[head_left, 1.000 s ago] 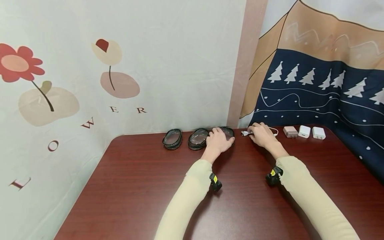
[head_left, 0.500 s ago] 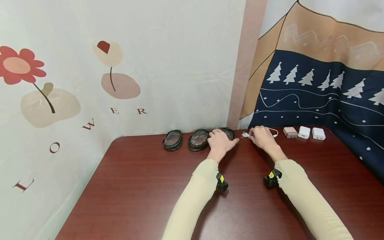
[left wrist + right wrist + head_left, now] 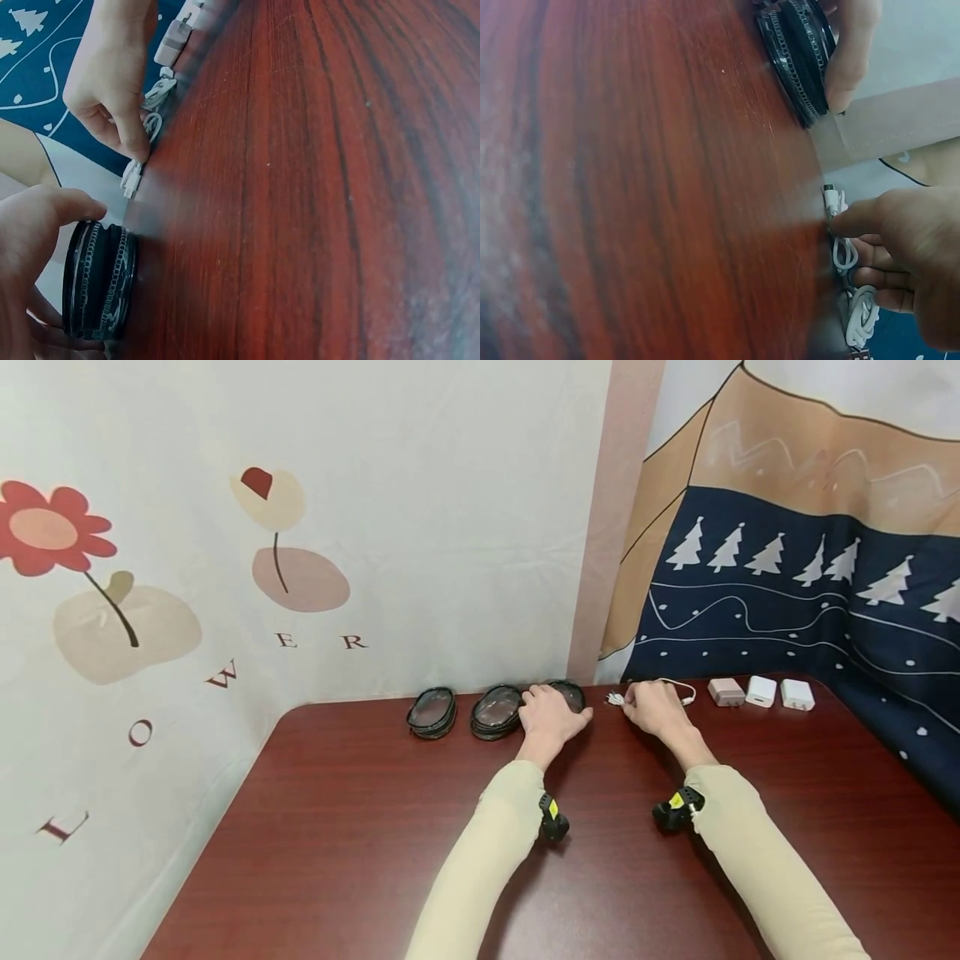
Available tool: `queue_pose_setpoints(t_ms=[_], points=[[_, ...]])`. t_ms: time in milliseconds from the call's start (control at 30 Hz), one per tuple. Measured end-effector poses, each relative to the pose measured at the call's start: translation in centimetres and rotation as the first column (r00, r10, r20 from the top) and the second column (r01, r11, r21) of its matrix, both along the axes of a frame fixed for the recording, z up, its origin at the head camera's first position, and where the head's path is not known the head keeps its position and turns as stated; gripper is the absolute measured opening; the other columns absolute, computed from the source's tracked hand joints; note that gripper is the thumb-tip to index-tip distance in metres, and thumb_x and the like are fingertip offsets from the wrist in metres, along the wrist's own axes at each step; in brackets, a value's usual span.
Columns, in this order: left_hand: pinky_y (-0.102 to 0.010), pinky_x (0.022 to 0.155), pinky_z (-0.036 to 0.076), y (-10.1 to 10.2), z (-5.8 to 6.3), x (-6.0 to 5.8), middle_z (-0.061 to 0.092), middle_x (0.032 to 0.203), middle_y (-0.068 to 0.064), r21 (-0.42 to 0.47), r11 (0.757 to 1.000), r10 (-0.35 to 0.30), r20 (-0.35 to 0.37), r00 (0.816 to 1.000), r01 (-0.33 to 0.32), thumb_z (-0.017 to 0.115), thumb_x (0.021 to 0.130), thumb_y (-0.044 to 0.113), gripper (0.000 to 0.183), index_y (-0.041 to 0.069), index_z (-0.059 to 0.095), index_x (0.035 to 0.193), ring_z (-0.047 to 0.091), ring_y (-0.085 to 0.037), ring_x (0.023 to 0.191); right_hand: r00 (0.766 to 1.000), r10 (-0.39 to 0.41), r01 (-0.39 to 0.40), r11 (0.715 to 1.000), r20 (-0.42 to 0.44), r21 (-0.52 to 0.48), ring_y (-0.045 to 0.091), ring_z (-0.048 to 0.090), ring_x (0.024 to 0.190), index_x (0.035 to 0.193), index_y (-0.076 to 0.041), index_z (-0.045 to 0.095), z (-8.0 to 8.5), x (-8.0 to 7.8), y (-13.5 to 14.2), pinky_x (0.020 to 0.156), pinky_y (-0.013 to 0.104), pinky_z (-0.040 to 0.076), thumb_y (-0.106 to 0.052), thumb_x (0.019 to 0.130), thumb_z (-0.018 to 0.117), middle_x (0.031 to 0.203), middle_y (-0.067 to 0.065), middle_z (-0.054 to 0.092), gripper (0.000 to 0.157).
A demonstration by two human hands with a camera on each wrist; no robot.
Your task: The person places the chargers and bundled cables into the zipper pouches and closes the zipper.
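A round black zip pouch with a clear top (image 3: 572,693) stands at the back edge of the table. My left hand (image 3: 549,720) grips it, thumb on one side and fingers on the other, as the left wrist view shows around the pouch (image 3: 99,281). To its right, my right hand (image 3: 654,710) pinches a coiled white charging cable (image 3: 615,699) near its plug end. In the right wrist view, thumb and forefinger meet at this cable (image 3: 844,255), while a second white cable coil (image 3: 862,315) lies just beyond under the other fingers.
Two more round black pouches, one at the left (image 3: 432,712) and one in the middle (image 3: 495,710), line the back edge. On the right sit a pinkish charger block (image 3: 726,692) and two white ones (image 3: 761,690). A printed curtain (image 3: 450,527) hangs right behind the table (image 3: 360,827).
My left hand has shifted slightly right over the same pouch. My right fingers have drawn in on the cable, whose plug end has moved a little to the right.
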State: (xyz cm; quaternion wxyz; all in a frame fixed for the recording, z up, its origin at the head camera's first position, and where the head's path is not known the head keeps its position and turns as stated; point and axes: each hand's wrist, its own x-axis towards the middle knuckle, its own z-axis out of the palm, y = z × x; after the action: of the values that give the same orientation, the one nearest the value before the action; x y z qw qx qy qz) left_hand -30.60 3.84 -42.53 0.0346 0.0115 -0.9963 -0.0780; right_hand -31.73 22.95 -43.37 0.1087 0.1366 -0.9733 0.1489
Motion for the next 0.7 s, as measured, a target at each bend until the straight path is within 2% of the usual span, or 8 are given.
queue_pose_setpoints(t_ms=[267, 400, 700], points=[[-0.036, 0.083, 0.054, -0.6, 0.3, 0.1, 0.059, 0.121, -0.018, 0.099, 0.995, -0.012, -0.019, 1.000, 0.014, 0.056, 0.087, 0.070, 0.088, -0.006, 0.056, 0.132, 0.059, -0.028, 0.110, 1.000, -0.004, 0.003, 0.999, -0.014, -0.037, 0.032, 0.065, 0.082, 0.087, 0.002, 0.071, -0.1, 0.4, 0.4, 0.081, 0.050, 0.047, -0.010, 0.087, 0.069, 0.079, 0.010, 0.071, 0.012], [-0.038, 0.085, 0.054, -1.0, 0.3, 0.2, 0.059, 0.120, -0.018, 0.175, 0.984, -0.021, -0.025, 0.999, 0.025, 0.057, 0.087, 0.067, 0.085, -0.006, 0.057, 0.131, 0.061, -0.029, 0.109, 0.999, 0.001, -0.003, 0.998, -0.035, -0.066, 0.030, 0.065, 0.080, 0.086, 0.001, 0.072, -0.3, 0.6, 0.6, 0.079, 0.049, 0.047, -0.009, 0.087, 0.071, 0.077, 0.010, 0.070, 0.010], [-0.040, 0.087, 0.054, -2.3, 0.2, 0.6, 0.059, 0.120, -0.020, 0.283, 0.958, -0.040, -0.037, 0.998, 0.049, 0.059, 0.089, 0.063, 0.080, -0.006, 0.058, 0.129, 0.062, -0.032, 0.109, 0.997, 0.008, -0.018, 0.993, -0.082, -0.115, 0.033, 0.060, 0.081, 0.086, 0.000, 0.071, -0.4, 1.3, 0.8, 0.079, 0.052, 0.042, -0.008, 0.087, 0.071, 0.076, 0.009, 0.070, 0.007]])
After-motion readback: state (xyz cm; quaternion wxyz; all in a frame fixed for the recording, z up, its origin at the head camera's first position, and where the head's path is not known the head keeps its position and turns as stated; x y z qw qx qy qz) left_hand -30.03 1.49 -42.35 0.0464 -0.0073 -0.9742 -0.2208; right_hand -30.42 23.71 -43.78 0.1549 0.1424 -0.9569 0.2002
